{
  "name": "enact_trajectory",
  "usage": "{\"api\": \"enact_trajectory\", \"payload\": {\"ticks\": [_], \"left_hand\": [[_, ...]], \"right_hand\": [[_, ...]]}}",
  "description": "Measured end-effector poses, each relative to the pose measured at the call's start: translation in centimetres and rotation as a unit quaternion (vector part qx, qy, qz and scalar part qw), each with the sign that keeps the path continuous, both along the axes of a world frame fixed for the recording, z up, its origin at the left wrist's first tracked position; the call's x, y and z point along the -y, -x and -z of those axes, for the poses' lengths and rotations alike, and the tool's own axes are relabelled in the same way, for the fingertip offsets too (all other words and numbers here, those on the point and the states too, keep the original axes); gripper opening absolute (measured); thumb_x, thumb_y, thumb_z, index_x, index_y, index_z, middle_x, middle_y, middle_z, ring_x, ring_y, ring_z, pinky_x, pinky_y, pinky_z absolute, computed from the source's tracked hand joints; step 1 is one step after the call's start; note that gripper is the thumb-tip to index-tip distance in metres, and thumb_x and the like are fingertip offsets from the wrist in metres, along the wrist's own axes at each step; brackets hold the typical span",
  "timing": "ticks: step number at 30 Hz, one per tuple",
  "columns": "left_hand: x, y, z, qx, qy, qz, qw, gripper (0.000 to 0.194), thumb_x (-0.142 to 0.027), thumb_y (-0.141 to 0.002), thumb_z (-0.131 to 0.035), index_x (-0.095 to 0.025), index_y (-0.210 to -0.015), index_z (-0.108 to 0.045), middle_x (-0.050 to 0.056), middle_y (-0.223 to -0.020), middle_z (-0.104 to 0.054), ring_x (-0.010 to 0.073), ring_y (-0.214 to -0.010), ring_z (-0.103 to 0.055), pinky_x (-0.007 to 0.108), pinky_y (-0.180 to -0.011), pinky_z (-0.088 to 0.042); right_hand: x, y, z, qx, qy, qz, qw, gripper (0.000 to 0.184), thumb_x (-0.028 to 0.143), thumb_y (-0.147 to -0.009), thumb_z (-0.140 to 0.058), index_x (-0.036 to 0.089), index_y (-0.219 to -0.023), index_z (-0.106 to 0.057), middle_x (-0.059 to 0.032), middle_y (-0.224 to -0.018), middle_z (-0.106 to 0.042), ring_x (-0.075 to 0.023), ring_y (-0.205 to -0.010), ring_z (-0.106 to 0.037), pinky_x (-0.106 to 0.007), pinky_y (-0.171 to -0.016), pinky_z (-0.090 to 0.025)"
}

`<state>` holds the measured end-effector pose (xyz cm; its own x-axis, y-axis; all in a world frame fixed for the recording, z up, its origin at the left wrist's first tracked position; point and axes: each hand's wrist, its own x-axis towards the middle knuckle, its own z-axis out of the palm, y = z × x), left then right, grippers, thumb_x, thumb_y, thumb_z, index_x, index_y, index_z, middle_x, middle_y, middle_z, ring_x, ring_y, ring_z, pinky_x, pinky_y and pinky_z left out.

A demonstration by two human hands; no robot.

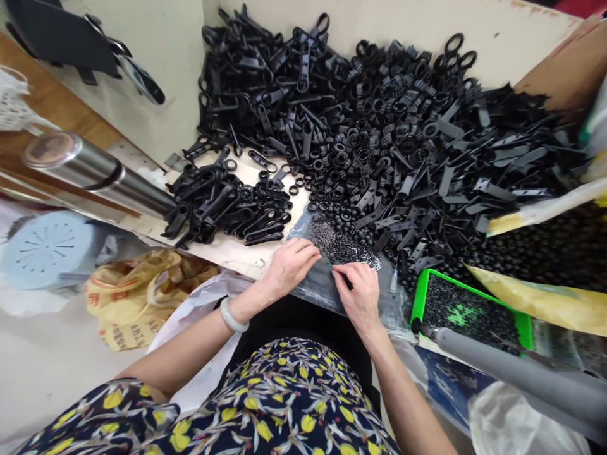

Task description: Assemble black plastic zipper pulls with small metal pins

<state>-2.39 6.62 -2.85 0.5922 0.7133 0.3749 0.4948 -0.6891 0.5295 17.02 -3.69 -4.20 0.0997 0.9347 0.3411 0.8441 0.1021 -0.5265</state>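
My left hand (293, 264) is closed, its fingertips pinched together at the left edge of a heap of tiny brownish-grey parts (323, 234). Whatever it may hold is too small to make out. Just to the right, my right hand (359, 296) has curled fingers with the thumb close to the index finger; anything between them is hidden. Small glossy black pieces (348, 248) lie beyond both hands, with thin shiny metal pieces (372, 260) by the right fingertips. Under the hands is a dark grey mat (322, 282).
Large piles of black plastic rings (348, 148) and flat black levers (303, 63) cover the table's back. A smaller pile of black handles (227, 205) lies left, near a steel flask (95, 167). At right are a green tray (418, 303) and a grey bar (493, 357).
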Motion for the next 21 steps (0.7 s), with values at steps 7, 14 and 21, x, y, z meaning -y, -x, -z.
{"api": "enact_trajectory", "payload": {"ticks": [7,14,21], "left_hand": [[0.4,-0.9,-0.3,0.122,0.186,-0.001,0.975,0.016,-0.026,-0.102,-0.059,-0.018,-0.1,-0.073,0.007,-0.097,-0.078,0.0193,-0.089,-0.071,0.034,-0.085,-0.056],[2.5,-2.0,-2.7,0.409,0.64,-0.052,0.648,0.039,-0.03,-0.084,-0.082,-0.012,-0.117,-0.07,0.011,-0.097,-0.081,0.0157,-0.078,-0.075,0.026,-0.073,-0.059],[4.7,-2.8,-3.4,0.448,0.623,-0.065,0.638,0.056,-0.032,-0.081,-0.086,-0.016,-0.131,-0.069,0.008,-0.098,-0.083,0.0179,-0.084,-0.078,0.032,-0.087,-0.061]], "right_hand": [[-0.1,0.2,-1.3,-0.069,0.009,0.004,0.998,0.009,0.028,-0.1,-0.067,0.026,-0.1,-0.075,0.0003,-0.097,-0.079,-0.018,-0.091,-0.069,-0.038,-0.088,-0.043],[-0.6,1.6,-2.9,-0.351,-0.004,0.06,0.935,0.013,0.035,-0.094,-0.074,0.023,-0.095,-0.078,-0.0038,-0.094,-0.074,-0.0194,-0.089,-0.068,-0.036,-0.082,-0.054],[-0.7,1.8,-3.2,-0.375,-0.016,0.045,0.926,0.009,0.032,-0.091,-0.078,0.027,-0.097,-0.081,-0.0047,-0.1,-0.07,-0.0199,-0.097,-0.066,-0.037,-0.088,-0.055]]}}
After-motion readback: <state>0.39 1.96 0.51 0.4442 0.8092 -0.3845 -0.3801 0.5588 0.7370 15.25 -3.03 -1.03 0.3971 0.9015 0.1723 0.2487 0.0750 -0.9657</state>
